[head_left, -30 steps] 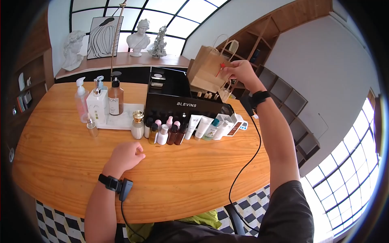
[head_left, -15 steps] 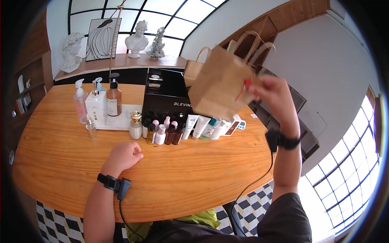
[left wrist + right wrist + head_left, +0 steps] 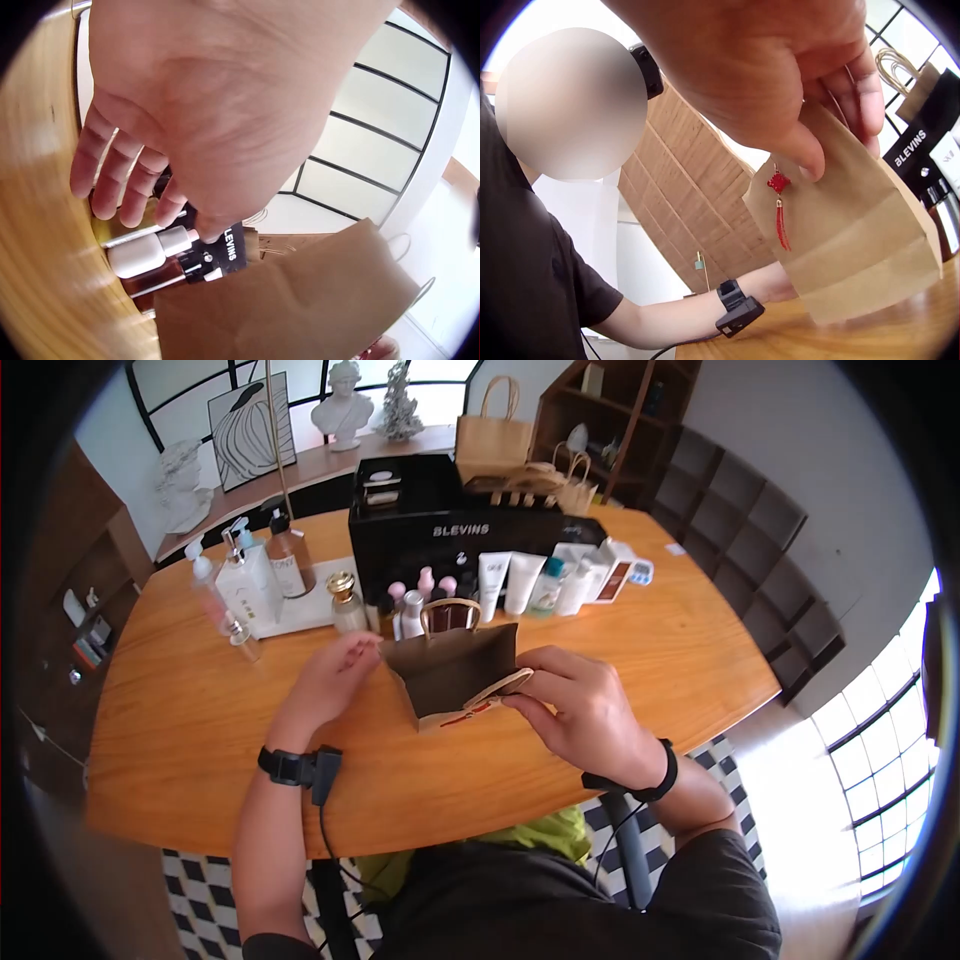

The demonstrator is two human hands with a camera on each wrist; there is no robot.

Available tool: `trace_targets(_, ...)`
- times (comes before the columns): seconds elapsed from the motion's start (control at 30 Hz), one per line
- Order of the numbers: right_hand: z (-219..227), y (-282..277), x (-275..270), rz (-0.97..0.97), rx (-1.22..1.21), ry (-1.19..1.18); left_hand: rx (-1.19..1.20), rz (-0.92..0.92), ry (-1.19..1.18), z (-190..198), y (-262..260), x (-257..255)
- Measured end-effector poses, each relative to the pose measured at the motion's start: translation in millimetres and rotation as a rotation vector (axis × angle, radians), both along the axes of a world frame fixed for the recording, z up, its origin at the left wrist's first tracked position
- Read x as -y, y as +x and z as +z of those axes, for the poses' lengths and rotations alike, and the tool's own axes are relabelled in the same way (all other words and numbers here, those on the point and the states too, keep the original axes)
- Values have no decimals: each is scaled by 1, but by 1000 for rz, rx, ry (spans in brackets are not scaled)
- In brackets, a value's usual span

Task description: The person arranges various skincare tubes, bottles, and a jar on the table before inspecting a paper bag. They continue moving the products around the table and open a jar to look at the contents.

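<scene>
A brown kraft paper bag (image 3: 450, 665) is above the middle of the table, its mouth spread and its dark inside facing the head camera. Thumb and fingers of my right hand (image 3: 585, 710) pinch its upper rim by one twisted handle. From that side hangs a red knot charm with a tassel (image 3: 781, 225), beside my right thumb in the right wrist view. My left hand (image 3: 335, 675) hovers at the bag's left edge with loosely bent fingers. In the left wrist view its palm holds nothing, and a white bottle (image 3: 139, 256) shows past the fingertips.
A black BLEVINS case (image 3: 400, 532) stands behind the bag. White tubes (image 3: 522, 582), small bottles and a gold-capped bottle (image 3: 345, 605) line its front. Pump bottles (image 3: 250, 590) stand on a white tray at left. More paper bags (image 3: 493, 442) are at the back.
My right hand has carried the paper bag from the back right to the table's middle, where its mouth now faces up. My left hand has moved forward to the bag's side. The head view has shifted.
</scene>
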State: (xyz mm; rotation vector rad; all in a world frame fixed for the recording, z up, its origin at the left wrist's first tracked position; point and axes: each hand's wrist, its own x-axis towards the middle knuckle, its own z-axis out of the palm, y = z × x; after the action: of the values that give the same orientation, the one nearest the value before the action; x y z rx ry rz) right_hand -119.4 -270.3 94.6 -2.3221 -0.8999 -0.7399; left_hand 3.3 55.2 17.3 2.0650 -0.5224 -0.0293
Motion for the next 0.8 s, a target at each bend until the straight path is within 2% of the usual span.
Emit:
trace_targets(0.03,-5,2,-1,-4,37,-12,-18,10,26,4,-3,1)
trace_targets(0.1,-11,5,-2,-1,60,-10,-114,-73,-208,7,-8,3)
trace_targets(0.23,-18,18,-6,8,136,14,-155,-65,-228,11,-15,-1)
trace_targets(0.3,-23,25,-10,27,178,12,-266,-97,-424,11,-18,0)
trace_targets(0.5,-26,32,-16,61,240,22,-199,-111,-399,-3,-15,0)
trace_targets(0.53,-27,30,-15,52,180,42,-174,-135,-421,-8,-11,0)
trace_targets(0.6,-20,30,-6,26,151,32,-351,-70,-537,-18,-6,-4)
trace_targets(0.67,-12,31,-1,33,66,143,-316,-106,-544,-6,-11,-1)
trace_targets(0.73,4,32,13,23,25,154,-292,-128,-521,1,-15,0)
trace_targets(0.8,15,33,32,-60,-38,176,-221,-41,-408,7,-14,-1)
